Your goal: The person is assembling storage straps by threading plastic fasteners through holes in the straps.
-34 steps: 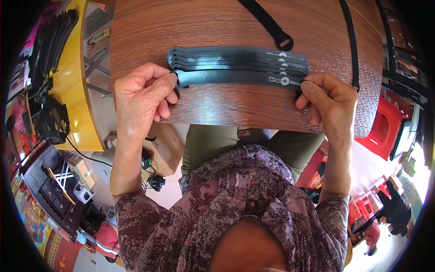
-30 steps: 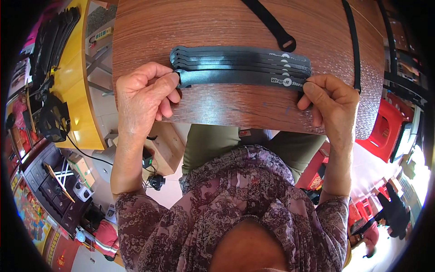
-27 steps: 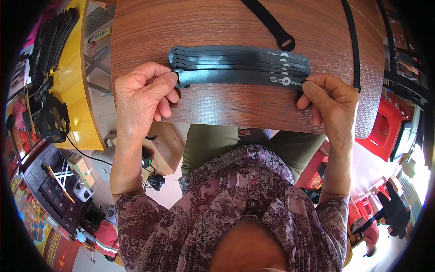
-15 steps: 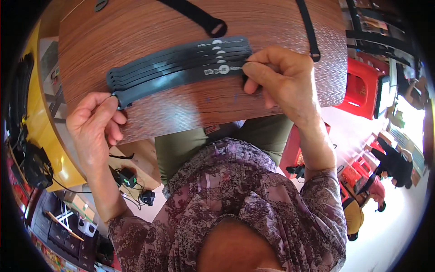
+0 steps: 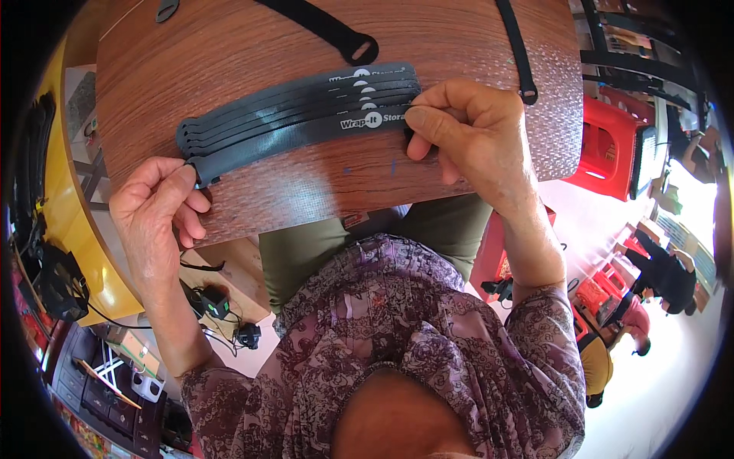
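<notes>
Several black straps with printed white marks lie overlapped in a fanned stack on the brown wood-grain table. The nearest strap is stretched lengthwise between my hands along the stack's near edge. My left hand pinches its left end between thumb and forefinger. At the other end, the thumb and forefinger of my right hand pinch the same strap; those fingertips cover its right tip. A separate black strap with a looped end lies beyond the stack, and another slim one lies at the far right.
A small dark oval piece sits at the table's far left. Red plastic stools stand right of the table. A yellow surface and a black box with cables are on the left. People are in the right background.
The nearest strap has shifted slightly toward me, and the stack's straps sit a little differently, with more of the farthest strap's white print showing. Both hands keep their pinch.
</notes>
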{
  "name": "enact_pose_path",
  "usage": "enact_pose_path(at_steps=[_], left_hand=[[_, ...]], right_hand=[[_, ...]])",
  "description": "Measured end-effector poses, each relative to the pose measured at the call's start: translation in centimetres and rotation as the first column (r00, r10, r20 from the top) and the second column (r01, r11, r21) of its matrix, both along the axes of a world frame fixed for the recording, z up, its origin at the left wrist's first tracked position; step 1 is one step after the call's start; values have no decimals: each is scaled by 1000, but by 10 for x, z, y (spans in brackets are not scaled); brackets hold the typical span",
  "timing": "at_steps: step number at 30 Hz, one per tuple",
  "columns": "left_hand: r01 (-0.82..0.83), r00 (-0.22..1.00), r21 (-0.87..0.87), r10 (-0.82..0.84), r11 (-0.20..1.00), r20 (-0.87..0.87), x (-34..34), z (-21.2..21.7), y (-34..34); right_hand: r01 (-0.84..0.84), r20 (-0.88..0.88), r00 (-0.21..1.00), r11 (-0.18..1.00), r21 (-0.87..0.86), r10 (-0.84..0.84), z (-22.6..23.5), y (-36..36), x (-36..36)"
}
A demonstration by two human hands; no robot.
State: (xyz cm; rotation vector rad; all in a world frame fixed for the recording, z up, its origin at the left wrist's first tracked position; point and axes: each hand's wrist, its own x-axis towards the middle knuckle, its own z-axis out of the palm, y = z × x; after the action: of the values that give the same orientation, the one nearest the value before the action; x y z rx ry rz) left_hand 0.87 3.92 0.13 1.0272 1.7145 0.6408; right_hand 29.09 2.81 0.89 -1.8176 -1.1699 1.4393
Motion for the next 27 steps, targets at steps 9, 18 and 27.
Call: enact_pose_path(at_steps=[9,18,27], left_hand=[[-16,999,-27,16,1000,33,-1,2,4],[-34,999,-78,36,996,28,0,8,4],[-7,1000,-59,6,998,-11,2,9,2]], right_hand=[[-9,20,1000,1000,2,9,0,1,-2],[29,17,999,999,-17,-29,2,0,-8],[-6,85,996,1000,30,4,-1,-1,-9]])
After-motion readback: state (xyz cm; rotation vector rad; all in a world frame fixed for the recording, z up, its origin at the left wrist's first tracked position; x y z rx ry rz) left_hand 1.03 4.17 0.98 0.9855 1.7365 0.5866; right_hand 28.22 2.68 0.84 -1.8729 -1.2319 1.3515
